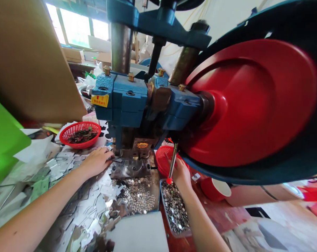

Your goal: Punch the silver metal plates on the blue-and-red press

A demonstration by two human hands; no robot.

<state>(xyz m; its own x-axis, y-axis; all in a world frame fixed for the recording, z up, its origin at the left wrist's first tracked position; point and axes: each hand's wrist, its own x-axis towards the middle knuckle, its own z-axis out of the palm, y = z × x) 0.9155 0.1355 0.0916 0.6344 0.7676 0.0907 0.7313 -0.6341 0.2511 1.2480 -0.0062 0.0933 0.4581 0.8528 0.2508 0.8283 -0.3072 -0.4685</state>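
At the left side of a blue press (129, 94), my left hand (98, 161) has its fingers together on a small metal strip (117, 160) that reaches toward the die (132, 168). My right hand (181, 174) is to the right of the die, by a red plastic basket (163, 157). A metal lever (173, 161) with a red tip crosses in front of that hand and hides part of its fingers, so their grip is unclear. Many small shiny round pieces (139, 196) lie on the plate before the die.
Loose sheet-metal offcuts (87, 210) cover the left side. A red basket (80, 134) of dark scraps stands behind my left hand. A clear bin (174, 210) holds small metal pieces below my right wrist. The large red flywheel (253, 105) looms at right, near a red cup (213, 189).
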